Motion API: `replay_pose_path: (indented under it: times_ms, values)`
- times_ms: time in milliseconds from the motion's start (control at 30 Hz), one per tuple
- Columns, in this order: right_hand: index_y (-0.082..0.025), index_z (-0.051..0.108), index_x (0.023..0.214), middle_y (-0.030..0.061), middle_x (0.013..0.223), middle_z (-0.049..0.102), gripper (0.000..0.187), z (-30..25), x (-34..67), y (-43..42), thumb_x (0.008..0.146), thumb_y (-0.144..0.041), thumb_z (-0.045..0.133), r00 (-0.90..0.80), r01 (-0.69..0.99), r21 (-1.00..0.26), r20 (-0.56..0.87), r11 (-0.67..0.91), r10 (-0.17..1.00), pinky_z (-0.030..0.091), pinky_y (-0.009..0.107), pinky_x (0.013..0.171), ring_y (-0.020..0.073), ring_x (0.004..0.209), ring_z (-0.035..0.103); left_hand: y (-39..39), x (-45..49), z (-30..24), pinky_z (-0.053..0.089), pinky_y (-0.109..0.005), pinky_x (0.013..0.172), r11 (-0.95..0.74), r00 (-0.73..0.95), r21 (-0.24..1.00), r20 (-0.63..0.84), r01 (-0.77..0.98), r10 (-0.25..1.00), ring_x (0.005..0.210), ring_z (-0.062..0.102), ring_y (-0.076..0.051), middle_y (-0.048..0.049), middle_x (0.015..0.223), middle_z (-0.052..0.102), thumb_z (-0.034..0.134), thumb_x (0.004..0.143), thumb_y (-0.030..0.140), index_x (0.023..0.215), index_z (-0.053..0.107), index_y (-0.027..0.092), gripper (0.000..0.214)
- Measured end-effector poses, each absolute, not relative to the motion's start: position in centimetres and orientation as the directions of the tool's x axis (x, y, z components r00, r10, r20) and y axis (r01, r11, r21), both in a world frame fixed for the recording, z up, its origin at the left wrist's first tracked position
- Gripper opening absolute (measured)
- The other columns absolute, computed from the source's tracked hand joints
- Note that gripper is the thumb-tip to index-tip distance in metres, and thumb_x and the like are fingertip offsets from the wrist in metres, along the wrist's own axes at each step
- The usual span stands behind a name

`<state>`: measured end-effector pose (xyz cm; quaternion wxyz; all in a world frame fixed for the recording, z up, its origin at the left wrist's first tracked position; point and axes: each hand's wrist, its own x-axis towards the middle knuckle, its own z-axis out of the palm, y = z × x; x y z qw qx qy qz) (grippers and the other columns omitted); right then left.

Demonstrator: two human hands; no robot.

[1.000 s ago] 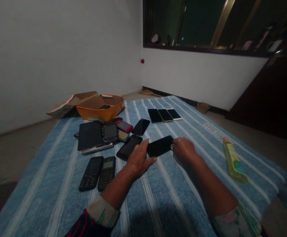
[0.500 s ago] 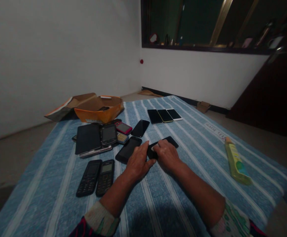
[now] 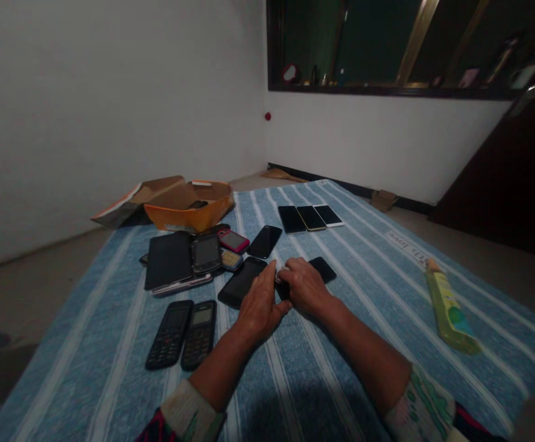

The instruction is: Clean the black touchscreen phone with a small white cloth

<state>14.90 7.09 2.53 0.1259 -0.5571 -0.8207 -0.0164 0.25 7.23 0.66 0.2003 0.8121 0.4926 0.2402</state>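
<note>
A black smartphone (image 3: 324, 270) lies face up on the striped cloth, its middle covered by my hands. My left hand (image 3: 261, 304) steadies its left end, fingers straight together along the edge and thumb at the near corner. Over the screen my right hand (image 3: 305, 285) is closed, knuckles bent, pinching a small white wipe (image 3: 278, 280) against the glass; most of the wipe is hidden. Just left of my left hand is another dark phone (image 3: 242, 282). A third black smartphone (image 3: 265, 241) lies beyond it.
Two keypad phones (image 3: 198, 334) lie at the near left. A pile of phones and a dark tablet (image 3: 169, 261) sits before an orange box (image 3: 187, 219). Three smartphones (image 3: 312, 218) lie in a row farther back. A yellow-green bottle (image 3: 451, 313) rests at the right.
My right hand has slid left along the phone toward my left hand, uncovering more of its right end. My left hand stays at the phone's left end. The view has shifted slightly.
</note>
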Motion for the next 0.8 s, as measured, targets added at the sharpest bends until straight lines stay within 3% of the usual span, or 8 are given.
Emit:
replay_pose_path:
  times_ms: [167,433,667,800]
  values:
    - [-0.017,0.067,0.102,0.009,0.099,0.059,0.027,3.1,13.7,8.3,0.09,-0.015,0.044,-0.355,0.919,-0.104,0.192,0.379,0.915,0.038,0.033,0.08,0.0223,0.095,0.049,7.6,0.2,0.2,0.036,-0.05,0.11,-0.44,0.378,0.575,0.232,0.69,0.896,0.136,0.039,-0.033,-0.0181,0.148,0.04,0.062,0.07,0.019,0.147,0.02,0.014,0.088]
    - [-0.016,0.069,0.097,0.0125,0.105,0.059,0.03,4.1,13.6,9.1,0.095,-0.018,0.039,-0.269,0.957,-0.069,0.148,0.281,0.952,0.038,0.037,0.082,0.0254,0.101,0.05,7.4,0.1,1.0,0.035,-0.052,0.11,-0.401,0.372,0.619,0.184,0.675,0.91,0.135,0.041,-0.033,-0.0174,0.147,0.042,0.066,0.073,0.027,0.148,0.019,0.016,0.089]
    - [-0.018,0.068,0.1,0.011,0.105,0.059,0.029,3.6,13.6,9.0,0.095,-0.02,0.039,-0.303,0.944,-0.081,0.165,0.319,0.938,0.04,0.037,0.081,0.0245,0.099,0.05,7.3,0.1,1.1,0.04,-0.05,0.104,-0.405,0.375,0.585,0.18,0.702,0.909,0.128,0.047,-0.033,-0.0163,0.142,0.047,0.064,0.075,0.027,0.149,0.017,0.017,0.088]
    - [-0.017,0.069,0.098,0.0128,0.105,0.059,0.032,3.5,15.4,9.4,0.094,-0.017,0.038,-0.203,0.976,-0.047,0.143,0.211,0.969,0.04,0.037,0.083,0.0253,0.101,0.05,7.1,0.2,1.5,0.043,-0.045,0.1,-0.37,0.365,0.563,0.127,0.739,0.922,0.122,0.051,-0.031,-0.0149,0.134,0.053,0.064,0.076,0.029,0.149,0.017,0.016,0.088]
